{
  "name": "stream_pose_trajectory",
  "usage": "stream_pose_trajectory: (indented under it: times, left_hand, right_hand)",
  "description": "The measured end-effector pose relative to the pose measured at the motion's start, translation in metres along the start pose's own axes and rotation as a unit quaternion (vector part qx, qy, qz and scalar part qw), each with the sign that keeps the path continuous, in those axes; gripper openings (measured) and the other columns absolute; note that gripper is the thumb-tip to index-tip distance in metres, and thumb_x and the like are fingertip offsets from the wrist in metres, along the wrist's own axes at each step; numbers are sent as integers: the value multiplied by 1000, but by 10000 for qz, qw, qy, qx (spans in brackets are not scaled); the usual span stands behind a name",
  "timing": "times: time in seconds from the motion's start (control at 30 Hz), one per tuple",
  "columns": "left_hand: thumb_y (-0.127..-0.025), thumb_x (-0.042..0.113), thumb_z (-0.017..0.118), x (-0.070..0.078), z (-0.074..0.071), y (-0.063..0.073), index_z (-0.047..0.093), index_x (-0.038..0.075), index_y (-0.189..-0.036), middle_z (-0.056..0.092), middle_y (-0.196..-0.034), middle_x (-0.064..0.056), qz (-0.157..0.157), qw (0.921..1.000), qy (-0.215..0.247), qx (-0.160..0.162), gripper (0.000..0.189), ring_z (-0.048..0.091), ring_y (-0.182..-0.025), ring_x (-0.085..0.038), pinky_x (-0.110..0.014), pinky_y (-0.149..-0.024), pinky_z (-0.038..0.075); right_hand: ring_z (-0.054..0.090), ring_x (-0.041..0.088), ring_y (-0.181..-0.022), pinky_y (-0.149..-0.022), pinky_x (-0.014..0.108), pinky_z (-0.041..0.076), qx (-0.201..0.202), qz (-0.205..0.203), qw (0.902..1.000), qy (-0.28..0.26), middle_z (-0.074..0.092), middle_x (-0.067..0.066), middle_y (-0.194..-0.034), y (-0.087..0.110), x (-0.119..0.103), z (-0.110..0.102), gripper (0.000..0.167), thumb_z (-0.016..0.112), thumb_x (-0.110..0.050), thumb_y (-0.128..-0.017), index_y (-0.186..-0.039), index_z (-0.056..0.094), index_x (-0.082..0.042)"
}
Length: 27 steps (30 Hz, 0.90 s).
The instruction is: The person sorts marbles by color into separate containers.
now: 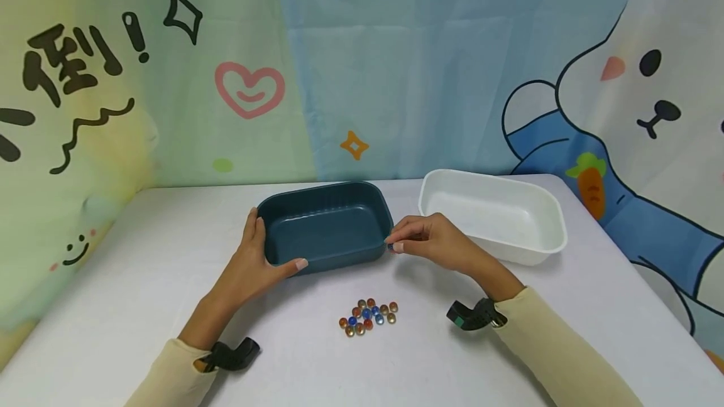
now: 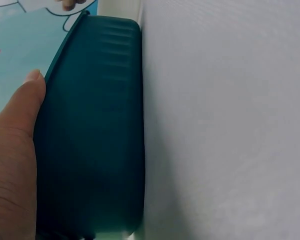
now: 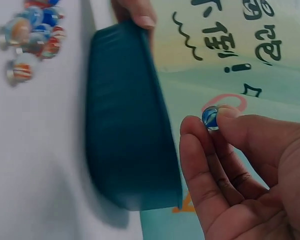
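A dark teal baking dish (image 1: pixel 325 228) stands in the middle of the white table. My left hand (image 1: pixel 257 262) holds its near left corner, thumb along the near rim and fingers on the left side. In the left wrist view, the thumb (image 2: pixel 25 107) lies by the dish's rim. At the dish's right end, my right hand (image 1: pixel 432 244) pinches a clear marble with blue swirls (image 3: pixel 210 118) between thumb and fingers. Several glass marbles (image 1: pixel 366 314), blue, orange and amber, lie loosely grouped in front of the dish.
A white baking dish (image 1: pixel 537 249) stands behind and to the right of my right hand. Behind the white table (image 1: pixel 305 357) hangs a printed cloth (image 1: pixel 390 80). Black wrist cameras (image 1: pixel 234 355) sit on both wrists.
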<state>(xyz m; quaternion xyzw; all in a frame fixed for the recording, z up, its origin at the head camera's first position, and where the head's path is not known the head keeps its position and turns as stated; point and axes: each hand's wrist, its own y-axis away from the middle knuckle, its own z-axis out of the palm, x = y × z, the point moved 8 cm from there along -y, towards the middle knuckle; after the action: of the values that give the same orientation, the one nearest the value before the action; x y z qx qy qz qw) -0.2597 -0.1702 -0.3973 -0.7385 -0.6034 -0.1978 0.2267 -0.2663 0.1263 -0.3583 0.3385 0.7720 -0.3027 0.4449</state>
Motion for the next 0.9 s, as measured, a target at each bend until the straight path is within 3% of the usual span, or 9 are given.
stream_pose_trajectory:
  times: [0.27,0.6,0.9]
  left_hand:
    - [-76,70,67,1,1,0,7,-8,-152,-11,-161,-7,98,9999,-41,13,124,16,-144,-39,-57,-107,28]
    - [-75,70,68,5,3,0,8,-8,-152,-8,-162,-11,156,9997,-31,-159,125,13,-144,-39,-57,-107,28]
    - [-74,72,67,9,3,0,9,-9,-152,-7,-162,-13,127,9999,-60,-93,126,17,-143,-41,-59,-106,29]
  right_hand:
    - [68,25,-96,-84,34,54,-27,9,9992,-407,65,12,-107,-15,-6,2,19,62,0,-94,-110,70,8]
    - [68,26,-98,-87,37,53,-30,118,9987,-497,63,17,-112,-44,-11,-5,20,59,1,-95,-111,71,3]
    - [68,19,-99,-91,37,51,-118,648,9977,140,65,15,-117,-74,-10,-11,21,61,-6,-96,-114,72,-3]
